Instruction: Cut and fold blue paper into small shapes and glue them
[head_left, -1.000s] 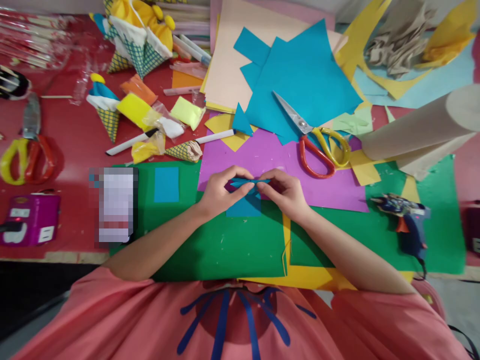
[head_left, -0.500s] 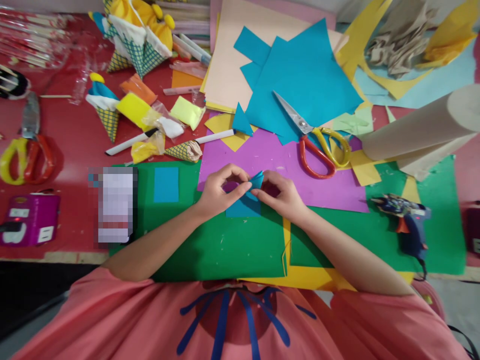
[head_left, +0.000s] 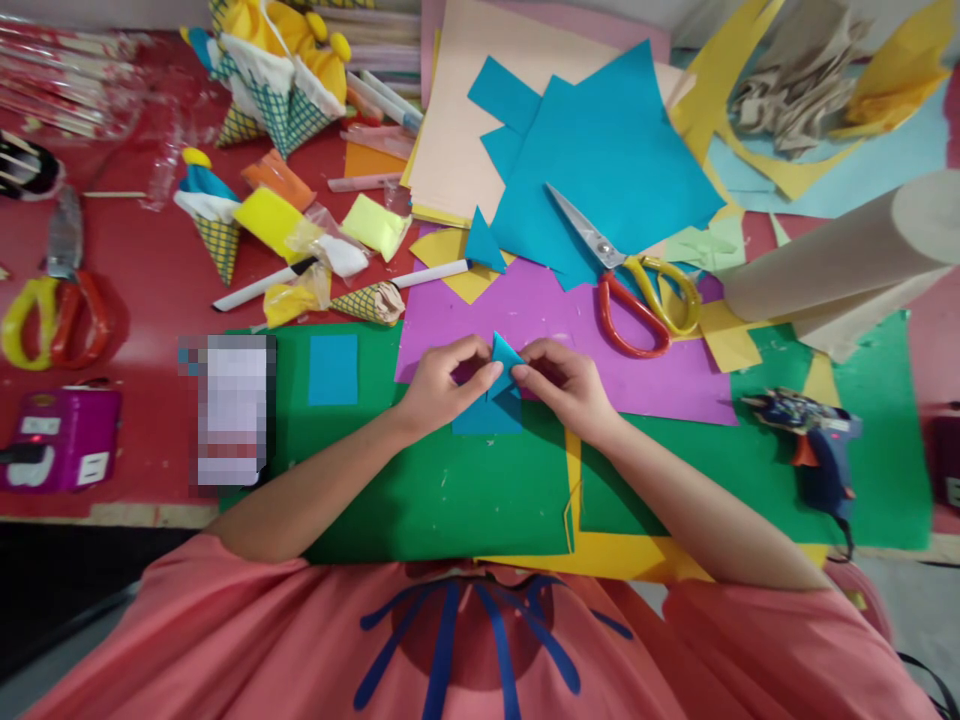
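Between my two hands is a small folded piece of blue paper (head_left: 505,357), its pointed tip facing away from me. My left hand (head_left: 448,378) pinches its left edge between thumb and fingers. On the other edge, my right hand (head_left: 564,382) pinches it the same way. Just under the hands, a flat blue paper square (head_left: 480,418) lies on the green sheet (head_left: 420,490), partly covered by the folded piece. A second blue square (head_left: 333,370) lies to the left of my left hand.
Scissors (head_left: 626,275) lie on blue and purple paper (head_left: 675,385) beyond my right hand. A glue gun (head_left: 814,445) rests at right, below a paper roll (head_left: 832,245). At left are a phone (head_left: 236,410), more scissors (head_left: 60,290) and a purple box (head_left: 64,440). Small decorated cones (head_left: 210,220) stand behind.
The folded blue paper has turned in my fingers, so its tip now points away and its flat face shows more. Both hands stay in nearly the same place.
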